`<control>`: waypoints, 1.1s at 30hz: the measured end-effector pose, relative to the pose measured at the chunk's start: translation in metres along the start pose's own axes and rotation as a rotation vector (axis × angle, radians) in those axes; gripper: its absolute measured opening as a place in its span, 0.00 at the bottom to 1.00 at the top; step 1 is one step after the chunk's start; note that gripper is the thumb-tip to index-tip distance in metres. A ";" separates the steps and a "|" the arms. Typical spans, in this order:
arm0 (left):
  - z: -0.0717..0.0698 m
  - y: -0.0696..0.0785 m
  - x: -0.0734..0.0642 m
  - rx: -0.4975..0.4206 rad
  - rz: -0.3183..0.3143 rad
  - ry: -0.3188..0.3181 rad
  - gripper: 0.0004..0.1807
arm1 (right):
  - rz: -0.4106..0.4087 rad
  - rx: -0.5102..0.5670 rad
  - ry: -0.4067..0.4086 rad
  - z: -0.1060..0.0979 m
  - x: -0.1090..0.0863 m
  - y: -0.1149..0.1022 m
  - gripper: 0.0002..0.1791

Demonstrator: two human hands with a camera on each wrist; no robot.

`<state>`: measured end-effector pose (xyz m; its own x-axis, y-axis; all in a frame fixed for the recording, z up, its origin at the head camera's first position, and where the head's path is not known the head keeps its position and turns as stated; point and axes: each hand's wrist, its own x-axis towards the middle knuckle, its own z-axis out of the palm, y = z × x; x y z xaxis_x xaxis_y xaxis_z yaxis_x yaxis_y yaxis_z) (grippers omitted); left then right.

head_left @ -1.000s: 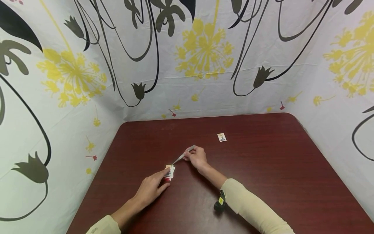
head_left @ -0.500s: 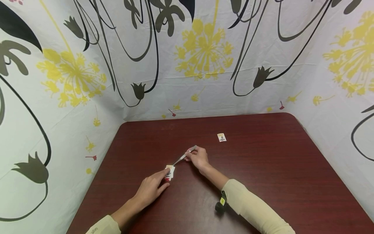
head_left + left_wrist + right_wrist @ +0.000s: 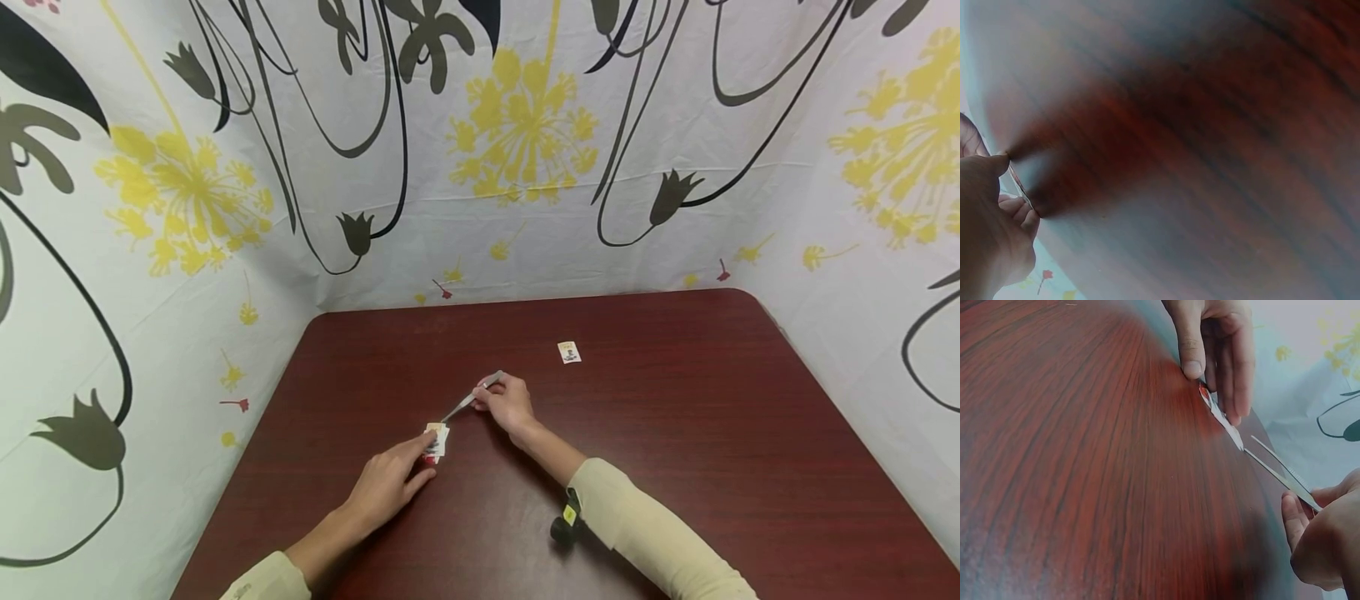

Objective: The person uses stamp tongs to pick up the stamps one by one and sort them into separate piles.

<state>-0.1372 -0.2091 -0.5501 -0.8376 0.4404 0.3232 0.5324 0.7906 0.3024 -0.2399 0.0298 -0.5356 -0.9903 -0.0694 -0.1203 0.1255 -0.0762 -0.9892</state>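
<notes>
A small stack of printed paper cards (image 3: 438, 442), white with a red part at the near end, lies on the table. My left hand (image 3: 386, 483) rests over its left side, fingers stretched out along the cards and thumb apart toward me. In the right wrist view the left fingers lie beside the stack (image 3: 1225, 425). Pinched in my right hand (image 3: 508, 404) is a pair of metal tweezers (image 3: 471, 398), slanting down to the stack's far edge. The right wrist view shows the tweezers (image 3: 1279, 474) with spread tips, the lower one right at the cards' edge.
One more small printed card (image 3: 569, 352) lies alone toward the back of the dark red wooden table (image 3: 660, 400). White cloth (image 3: 450, 175) with flower patterns hangs round the back and sides. A black wrist device (image 3: 564, 527) hangs below the right sleeve.
My right hand and the tweezers shifted slightly right, then came back a little toward the left. The left hand and the cards have stayed in place.
</notes>
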 end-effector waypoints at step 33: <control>0.001 -0.001 -0.001 -0.005 -0.014 0.000 0.34 | 0.043 0.080 -0.023 0.000 0.000 0.001 0.04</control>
<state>-0.1369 -0.2096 -0.5511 -0.8452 0.4289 0.3188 0.5208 0.7948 0.3115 -0.2401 0.0297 -0.5369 -0.9824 -0.0971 -0.1596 0.1731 -0.1515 -0.9732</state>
